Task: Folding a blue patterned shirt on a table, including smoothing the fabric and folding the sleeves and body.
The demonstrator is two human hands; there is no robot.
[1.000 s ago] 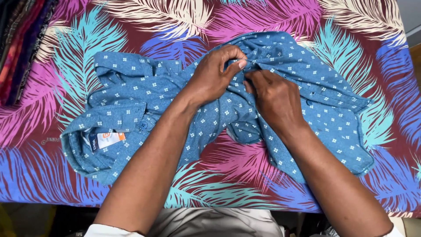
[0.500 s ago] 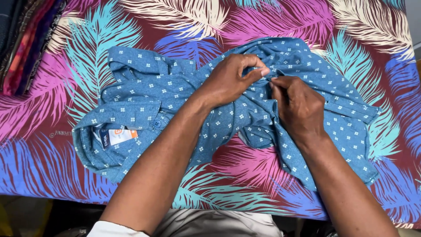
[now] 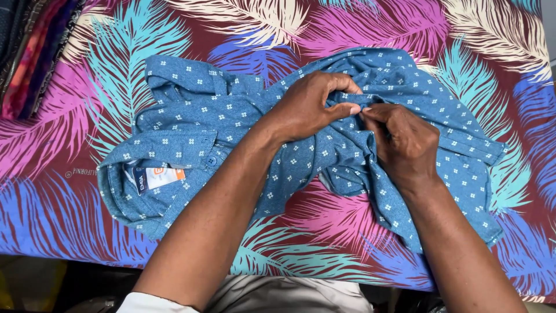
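Note:
A blue shirt [image 3: 191, 124] with small white flower dots lies crumpled on a table covered by a cloth printed with bright feathers. Its collar and neck label point left. My left hand [image 3: 310, 104] pinches the front edge of the shirt near the middle. My right hand [image 3: 402, 142] grips the same edge from the other side, fingertips meeting the left hand's. Both hands are closed on the fabric. Whatever sits between the fingertips is hidden.
The feather-print cloth [image 3: 347, 23] covers the whole tabletop. A pile of folded dark and multicoloured fabrics [image 3: 26, 52] lies at the far left edge. The table's near edge runs along the bottom, with my lap below it.
Both hands stay pinched on the shirt's front edge and work at it. The view has shifted slightly, so the shirt sits a little more to the right.

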